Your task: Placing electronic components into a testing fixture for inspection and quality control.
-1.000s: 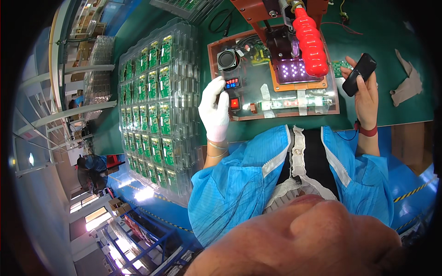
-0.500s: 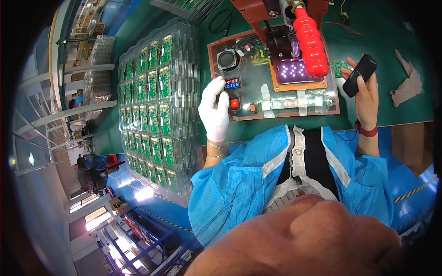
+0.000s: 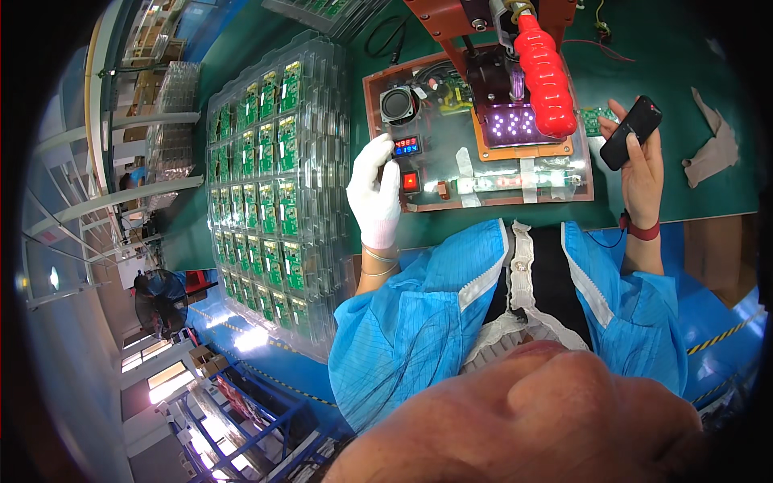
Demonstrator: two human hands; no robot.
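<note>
My left hand (image 3: 375, 193), in a white glove, rests at the left edge of a test fixture (image 3: 439, 165) with a clear top and reddish-brown frame. Its fingertips are beside a small digital meter (image 3: 407, 145) with red and blue figures; thumb and fingers are apart. Bare, with a red wrist strap (image 3: 642, 233), my right hand (image 3: 642, 173) grips a black phone-shaped device (image 3: 632, 133), held tilted right of the fixture. Behind its fingers a green circuit board (image 3: 593, 121) shows in part. A red ribbed handle (image 3: 544, 76) hangs over a lit purple plate (image 3: 511, 123), touched by neither hand.
Stacked clear trays (image 3: 316, 173) of green circuit boards stand left of the fixture. A lit red switch (image 3: 411, 181) and a round speaker (image 3: 398, 105) sit on the fixture. At the right lies a beige cloth scrap (image 3: 713, 149) on the green table (image 3: 676, 72).
The meter's figures have changed. The black device has tilted and shifted very slightly in my right hand; my left hand stays where it was.
</note>
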